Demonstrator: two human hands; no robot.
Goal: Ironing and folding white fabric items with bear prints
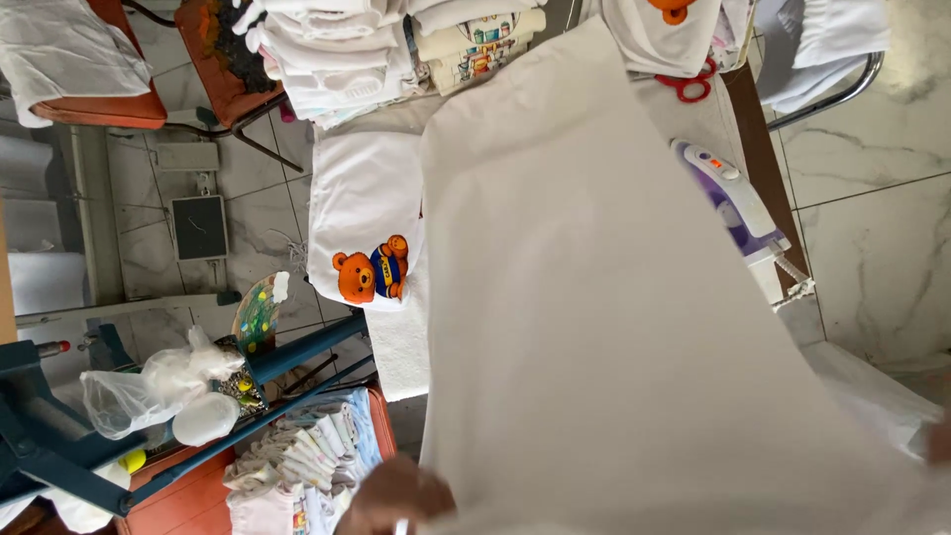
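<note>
Fingers of the left hand [396,495] pinch shut on the near edge of a large white cloth [604,297]; the right hand [938,443] barely shows at that cloth's far corner (grip impossible to tell). The cloth is plain, smooth and spread wide, covering most of the table. Left of the cloth lies a white garment with an orange bear [369,220]. Right of it stands a purple and white iron [735,203]. Beyond the cloth sit folded white garments [337,54] and red scissors [687,85].

1. White sheet [594,297] spreads across the middle, covering most of the table.
2. Iron [733,203] just right of the sheet blocks that edge.
3. Folded stacks [337,54] and scissors [686,87] crowd the far end.
4. Bear garment [365,218] lies left; tile floor [872,228] beyond the table stays open.
</note>
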